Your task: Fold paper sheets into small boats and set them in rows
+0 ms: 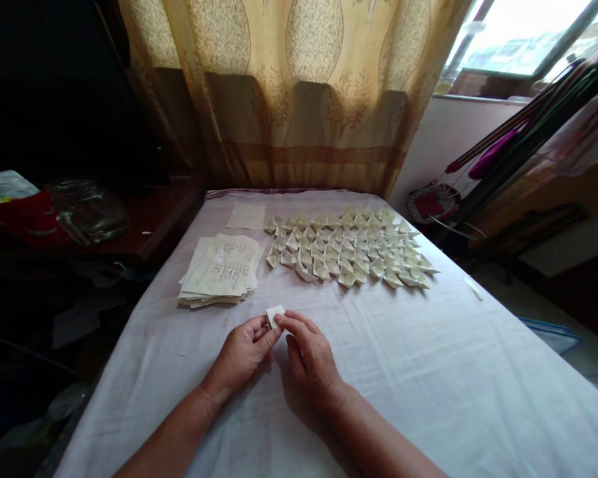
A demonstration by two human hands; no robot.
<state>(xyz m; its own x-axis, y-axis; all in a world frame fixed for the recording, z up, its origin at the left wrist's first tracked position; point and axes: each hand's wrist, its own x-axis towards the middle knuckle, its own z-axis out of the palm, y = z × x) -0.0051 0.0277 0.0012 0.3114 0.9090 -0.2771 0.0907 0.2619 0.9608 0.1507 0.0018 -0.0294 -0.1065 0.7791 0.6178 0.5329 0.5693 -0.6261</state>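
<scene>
Between my two hands is a small folded piece of paper (274, 315), held just above the cloth. My left hand (244, 346) pinches it from the left, thumb in front and fingers behind. My right hand (309, 352) presses on its right side with the fingertips. Beyond my left hand lies a stack of paper sheets (219, 269), the top one marked with handwriting. Several rows of folded paper boats (346, 249) stand at the back right of the table. One flat sheet (246, 216) lies behind the stack.
A pale cloth (403, 372) covers the table. Behind it hangs a patterned curtain (299, 99). On the left, a dark red side table (164, 222) bears a clear jar (92, 211) and a red container (27, 219). A small white scrap (473, 288) lies near the right edge.
</scene>
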